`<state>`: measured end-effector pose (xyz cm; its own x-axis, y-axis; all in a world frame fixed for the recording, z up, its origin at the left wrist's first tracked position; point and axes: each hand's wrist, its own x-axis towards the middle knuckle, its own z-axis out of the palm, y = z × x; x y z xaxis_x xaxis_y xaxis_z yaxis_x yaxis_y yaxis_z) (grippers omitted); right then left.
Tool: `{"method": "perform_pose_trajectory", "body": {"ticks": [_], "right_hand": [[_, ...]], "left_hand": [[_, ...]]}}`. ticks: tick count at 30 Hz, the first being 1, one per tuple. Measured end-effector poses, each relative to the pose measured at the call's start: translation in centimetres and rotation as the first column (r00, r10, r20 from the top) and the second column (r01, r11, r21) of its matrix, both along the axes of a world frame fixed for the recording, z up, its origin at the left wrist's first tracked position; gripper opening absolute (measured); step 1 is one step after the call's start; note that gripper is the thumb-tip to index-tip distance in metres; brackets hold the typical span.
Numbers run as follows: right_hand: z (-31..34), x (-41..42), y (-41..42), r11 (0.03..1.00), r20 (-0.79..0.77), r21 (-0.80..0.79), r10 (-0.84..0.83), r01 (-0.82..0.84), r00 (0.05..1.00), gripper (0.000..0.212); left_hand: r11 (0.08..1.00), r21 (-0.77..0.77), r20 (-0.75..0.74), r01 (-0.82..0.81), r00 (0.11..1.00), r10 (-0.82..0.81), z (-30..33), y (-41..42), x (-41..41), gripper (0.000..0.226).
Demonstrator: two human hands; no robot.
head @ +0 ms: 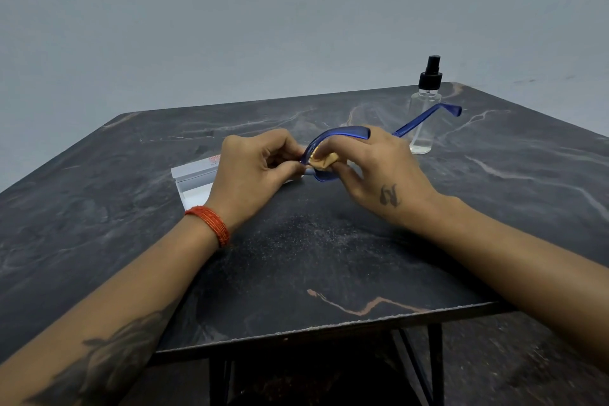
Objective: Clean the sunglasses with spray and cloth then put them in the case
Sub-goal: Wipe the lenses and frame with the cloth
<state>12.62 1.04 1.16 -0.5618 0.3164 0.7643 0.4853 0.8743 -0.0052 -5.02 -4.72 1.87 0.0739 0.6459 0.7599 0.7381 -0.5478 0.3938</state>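
Blue-framed sunglasses (342, 134) are held above the middle of the dark marble table (296, 257). My left hand (253, 171) pinches the frame at its left end. My right hand (372, 171) presses a small yellow cloth (324, 161) against a lens, fingers curled round the cloth and frame. One blue temple arm (425, 117) sticks out to the right, in front of the spray bottle. The clear spray bottle (423, 109) with a black pump top stands upright at the far right of the table. A white case (194, 178) lies open on the table behind my left hand, partly hidden.
The table's front edge (329, 326) runs near the bottom of the view, with black metal legs beneath. A plain grey wall stands behind the table. My left wrist wears red bangles (211, 224).
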Motion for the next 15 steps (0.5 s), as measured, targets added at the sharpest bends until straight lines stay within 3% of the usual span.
{"method": "perform_pose_trajectory", "body": {"ticks": [5, 15], "right_hand": [[0.38, 0.3, -0.18, 0.995, -0.01, -0.065, 0.078, -0.078, 0.997, 0.02], [0.47, 0.2, -0.62, 0.99, -0.045, 0.113, -0.077, 0.081, 0.996, 0.017]], "left_hand": [[1.0, 0.001, -0.026, -0.011, 1.0, 0.011, -0.13, 0.07, -0.01, 0.02], [1.0, -0.001, 0.031, 0.01, 0.999, -0.01, 0.0, -0.02, 0.09, 0.016]]}}
